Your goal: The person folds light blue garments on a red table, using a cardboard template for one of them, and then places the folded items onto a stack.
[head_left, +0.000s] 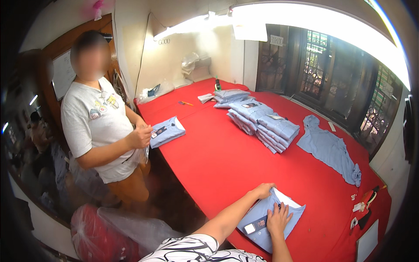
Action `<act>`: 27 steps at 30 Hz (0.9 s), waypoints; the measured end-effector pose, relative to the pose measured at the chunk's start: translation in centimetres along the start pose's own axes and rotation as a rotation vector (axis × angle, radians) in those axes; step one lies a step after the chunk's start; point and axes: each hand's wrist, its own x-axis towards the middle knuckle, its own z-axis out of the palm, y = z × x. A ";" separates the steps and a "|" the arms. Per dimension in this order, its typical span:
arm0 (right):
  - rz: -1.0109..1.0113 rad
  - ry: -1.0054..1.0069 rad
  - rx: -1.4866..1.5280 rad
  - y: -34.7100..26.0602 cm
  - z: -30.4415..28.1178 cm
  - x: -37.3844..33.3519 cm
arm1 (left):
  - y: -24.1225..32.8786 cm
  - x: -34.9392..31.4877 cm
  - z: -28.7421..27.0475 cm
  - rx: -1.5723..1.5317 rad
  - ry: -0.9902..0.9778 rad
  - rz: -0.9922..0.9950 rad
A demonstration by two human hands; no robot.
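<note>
A folded light-blue shirt lies on the red-covered table in front of me, with a dark label tag on its front and white showing inside its collar end. My left hand is at the shirt's far left corner, its fingers closed on the fabric edge. Spread over the upper front, my right hand rests flat with its fingers apart. A small dark piece shows beside its fingertips.
Stacks of folded blue shirts stand across the table. Right of them lies an unfolded blue shirt. A co-worker stands at the left edge by another folded shirt. Scissors and tags lie at the right.
</note>
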 end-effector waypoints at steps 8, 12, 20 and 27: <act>0.008 -0.048 -0.034 -0.1 -0.5 0.6 | 0.6 -0.1 0.6 -0.017 0.075 -0.007; 0.014 -0.065 -0.056 -0.2 -0.2 0.8 | 0.5 0.2 0.6 0.007 0.033 -0.031; 0.001 -0.167 0.041 0.5 -4.2 2.3 | -0.7 -0.3 1.5 -0.014 0.146 0.010; -0.030 0.037 0.002 8.0 -3.2 7.4 | -0.9 0.0 0.4 -0.054 0.041 -0.045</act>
